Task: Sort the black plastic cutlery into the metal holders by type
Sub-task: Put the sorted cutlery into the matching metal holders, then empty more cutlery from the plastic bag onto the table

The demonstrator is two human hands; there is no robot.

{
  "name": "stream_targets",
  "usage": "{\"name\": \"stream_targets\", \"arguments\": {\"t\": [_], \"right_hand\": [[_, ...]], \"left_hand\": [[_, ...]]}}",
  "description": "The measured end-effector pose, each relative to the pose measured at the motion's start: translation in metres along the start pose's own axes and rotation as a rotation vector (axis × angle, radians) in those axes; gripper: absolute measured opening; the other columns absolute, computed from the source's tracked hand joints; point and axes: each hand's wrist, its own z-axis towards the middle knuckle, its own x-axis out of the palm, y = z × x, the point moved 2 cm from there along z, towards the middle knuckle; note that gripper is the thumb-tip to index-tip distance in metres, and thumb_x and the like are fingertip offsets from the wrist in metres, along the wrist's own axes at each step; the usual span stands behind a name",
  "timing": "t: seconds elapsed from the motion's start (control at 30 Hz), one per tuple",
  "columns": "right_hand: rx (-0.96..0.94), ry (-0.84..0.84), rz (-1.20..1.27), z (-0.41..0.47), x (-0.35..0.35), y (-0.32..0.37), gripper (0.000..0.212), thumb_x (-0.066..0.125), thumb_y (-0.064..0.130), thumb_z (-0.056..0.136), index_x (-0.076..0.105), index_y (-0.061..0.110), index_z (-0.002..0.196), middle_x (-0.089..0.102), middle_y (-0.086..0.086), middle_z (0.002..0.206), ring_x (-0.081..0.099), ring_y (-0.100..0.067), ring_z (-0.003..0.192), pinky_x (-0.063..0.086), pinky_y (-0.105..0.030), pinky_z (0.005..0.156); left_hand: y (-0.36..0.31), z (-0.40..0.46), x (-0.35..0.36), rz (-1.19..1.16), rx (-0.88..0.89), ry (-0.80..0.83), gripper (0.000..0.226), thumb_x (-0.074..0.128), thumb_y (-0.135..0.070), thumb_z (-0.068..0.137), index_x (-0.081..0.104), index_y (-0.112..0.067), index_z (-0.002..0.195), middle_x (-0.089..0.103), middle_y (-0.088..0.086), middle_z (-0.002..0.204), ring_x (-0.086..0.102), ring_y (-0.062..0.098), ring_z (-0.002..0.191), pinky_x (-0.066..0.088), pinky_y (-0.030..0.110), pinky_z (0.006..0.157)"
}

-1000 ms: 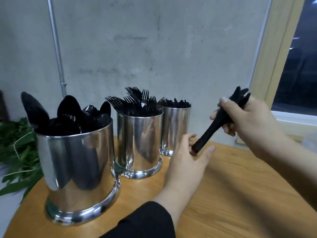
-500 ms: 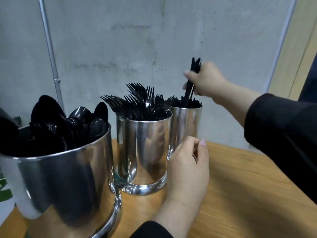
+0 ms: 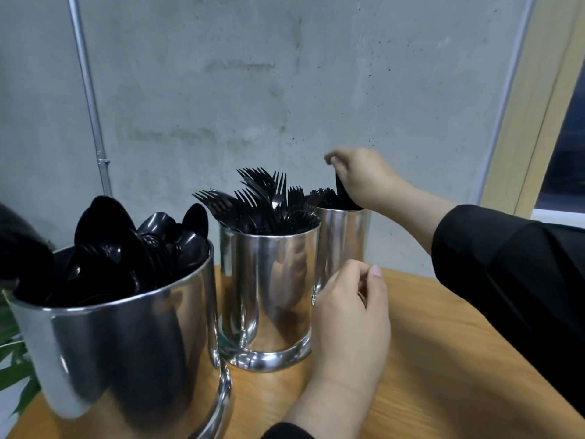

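Observation:
Three shiny metal holders stand in a row on the wooden table. The near left holder (image 3: 126,343) is full of black spoons (image 3: 133,248). Black forks (image 3: 266,204) fill the middle holder (image 3: 269,299). The far holder (image 3: 343,245) has black cutlery in it. My right hand (image 3: 364,179) is over that far holder and grips a small bunch of black cutlery (image 3: 343,194), most of it down inside the holder. My left hand (image 3: 351,315) hovers beside the middle holder with fingers loosely curled and nothing in it.
A concrete wall with a thin metal pipe (image 3: 91,115) rises right behind the holders. Green leaves (image 3: 12,359) show at the left edge. A wooden window frame (image 3: 538,106) is at the right. The wooden table (image 3: 443,359) stretches to the right.
My right hand has carried the bunch of cutlery from the right over to the far holder and lowered it in. The view has moved closer to the holders.

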Motion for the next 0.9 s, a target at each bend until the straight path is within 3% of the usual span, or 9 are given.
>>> {"name": "stream_targets", "arguments": {"t": [0.1,0.13,0.2,0.27,0.37,0.5,0.73,0.83,0.9], "right_hand": [[0.027,0.146,-0.134,-0.012,0.007,-0.001,0.04,0.036,0.029,0.107,0.058,0.003,0.085,0.062,-0.015,0.077,0.057,-0.039,0.085,0.042,-0.035,0.07],[0.037,0.201,-0.138,-0.017,0.008,-0.002,0.044,0.035,0.033,0.107,0.054,0.006,0.079,0.061,-0.014,0.077,0.057,-0.037,0.085,0.04,-0.035,0.07],[0.024,0.224,-0.032,-0.021,0.006,-0.006,0.043,0.033,0.038,0.107,0.062,0.013,0.088,0.067,-0.015,0.119,0.058,-0.033,0.118,0.043,-0.034,0.093],[-0.018,0.063,0.128,-0.028,-0.005,-0.006,0.041,0.035,0.039,0.106,0.068,0.014,0.111,0.056,-0.012,0.143,0.047,-0.025,0.136,0.037,-0.035,0.111],[0.054,-0.189,0.25,-0.067,-0.026,-0.011,0.045,0.037,0.04,0.106,0.063,0.008,0.122,0.066,-0.003,0.127,0.058,-0.017,0.119,0.045,-0.031,0.099],[0.113,-0.185,0.267,-0.168,-0.038,-0.019,0.044,0.041,0.042,0.102,0.059,0.021,0.135,0.059,0.013,0.129,0.046,0.009,0.117,0.033,-0.004,0.097],[0.261,-0.047,0.042,-0.332,-0.095,-0.07,0.045,0.046,0.041,0.102,0.051,0.024,0.143,0.05,0.009,0.148,0.04,-0.003,0.139,0.027,-0.023,0.117],[0.301,-0.066,-0.053,-0.376,-0.138,-0.09,0.045,0.05,0.037,0.102,0.051,0.022,0.143,0.048,0.008,0.149,0.038,-0.005,0.14,0.023,-0.018,0.116],[0.301,-0.071,-0.154,-0.402,-0.163,-0.103,0.045,0.053,0.035,0.1,0.052,0.02,0.143,0.048,0.005,0.149,0.04,-0.01,0.14,0.028,-0.027,0.118]], "left_hand": [[0.0,0.0,0.001,-0.002,0.002,-0.007,0.028,0.049,-0.042,0.097,0.055,-0.025,0.076,0.058,-0.01,0.071,0.05,0.012,0.068,0.051,0.039,0.071],[0.0,0.0,0.001,-0.004,0.005,-0.006,0.028,0.049,-0.043,0.096,0.055,-0.025,0.075,0.059,-0.009,0.071,0.051,0.012,0.068,0.051,0.039,0.071],[0.0,-0.001,0.002,0.0,0.015,-0.004,0.028,0.051,-0.04,0.098,0.055,-0.024,0.075,0.059,-0.008,0.071,0.051,0.012,0.068,0.051,0.039,0.07],[0.001,0.0,0.002,0.011,0.02,-0.005,0.029,0.053,-0.037,0.099,0.055,-0.024,0.074,0.056,-0.009,0.068,0.05,0.012,0.066,0.05,0.038,0.069],[0.001,-0.001,0.005,0.025,0.036,0.009,0.027,0.054,-0.035,0.1,0.056,-0.024,0.076,0.052,-0.011,0.065,0.048,0.009,0.064,0.048,0.036,0.067],[-0.005,-0.009,0.014,0.104,0.026,0.131,0.009,0.057,-0.032,0.1,0.062,-0.028,0.095,0.063,-0.012,0.084,0.056,0.002,0.078,0.048,0.027,0.078],[-0.017,-0.056,0.067,0.377,-0.08,0.541,0.033,0.064,-0.032,0.097,0.059,-0.027,0.129,0.07,-0.001,0.121,0.064,0.019,0.113,0.046,0.031,0.098],[-0.044,-0.088,0.103,0.504,0.036,0.681,0.048,0.061,-0.035,0.097,0.049,-0.027,0.143,0.064,0.003,0.134,0.058,0.022,0.126,0.042,0.032,0.103],[-0.064,-0.109,0.129,0.514,0.116,0.752,0.055,0.058,-0.037,0.099,0.04,-0.027,0.15,0.056,0.002,0.144,0.051,0.022,0.133,0.038,0.032,0.107]]}}
